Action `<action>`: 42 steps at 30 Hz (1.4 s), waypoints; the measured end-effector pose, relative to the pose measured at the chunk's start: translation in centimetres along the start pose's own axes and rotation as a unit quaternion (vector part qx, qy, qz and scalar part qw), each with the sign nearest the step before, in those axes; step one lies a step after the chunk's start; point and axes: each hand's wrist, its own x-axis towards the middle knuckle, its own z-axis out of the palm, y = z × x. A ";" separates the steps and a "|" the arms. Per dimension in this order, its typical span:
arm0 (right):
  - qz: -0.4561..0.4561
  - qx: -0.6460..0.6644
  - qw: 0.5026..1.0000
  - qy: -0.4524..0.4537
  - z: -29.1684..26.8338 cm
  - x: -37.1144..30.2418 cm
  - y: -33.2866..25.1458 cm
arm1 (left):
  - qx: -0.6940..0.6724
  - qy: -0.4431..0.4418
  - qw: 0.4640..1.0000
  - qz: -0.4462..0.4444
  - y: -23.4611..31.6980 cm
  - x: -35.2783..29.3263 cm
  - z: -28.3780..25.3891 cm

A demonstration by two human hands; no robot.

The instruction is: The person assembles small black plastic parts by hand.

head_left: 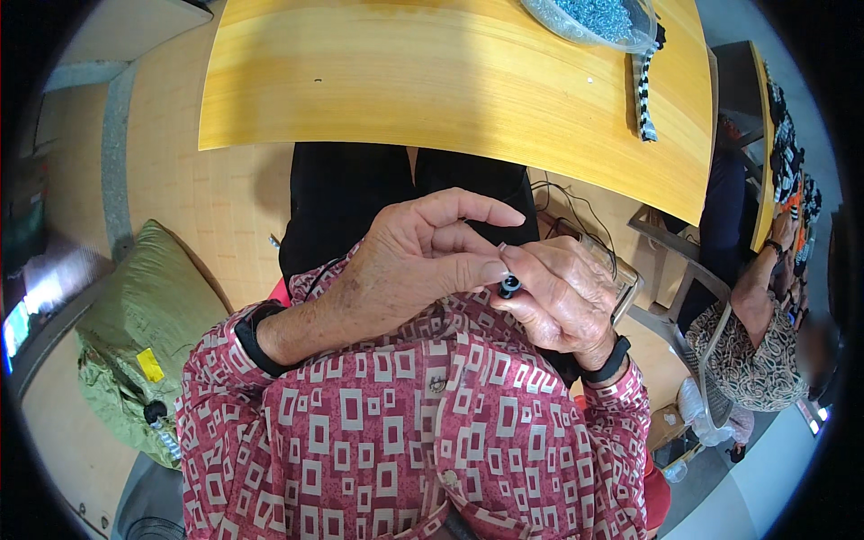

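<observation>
Above my lap, both hands meet in front of my chest. My right hand (562,292) pinches a small dark cylindrical piece (509,286) between thumb and fingers. A pale blue ring shows on its round end. My left hand (423,247) comes up against the right fingertips, its index finger stretched out over them. The left thumb and middle finger close in beside the dark piece, thumb tip almost on it. What they grip, if anything, is too small to name.
Ahead is a yellow wooden table (360,72). On it stand a clear bowl of blue beads (594,18) and a black-and-white beaded strip (644,94). A green sack (144,324) lies at left. To the right, a person (747,351) sits by another table with beaded pieces.
</observation>
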 end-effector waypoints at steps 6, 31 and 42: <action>0.028 0.001 0.999 0.031 0.2 0.0 0.0 | 0.029 0.040 0.998 0.034 0.0 0.0 0.3; -0.037 -0.089 0.995 -0.039 0.8 0.4 -0.1 | 0.052 0.072 0.995 -0.034 -0.9 -0.3 -1.1; 0.037 0.029 0.998 -0.039 0.0 1.9 0.6 | 0.092 0.056 0.994 -0.015 -0.1 0.2 -0.9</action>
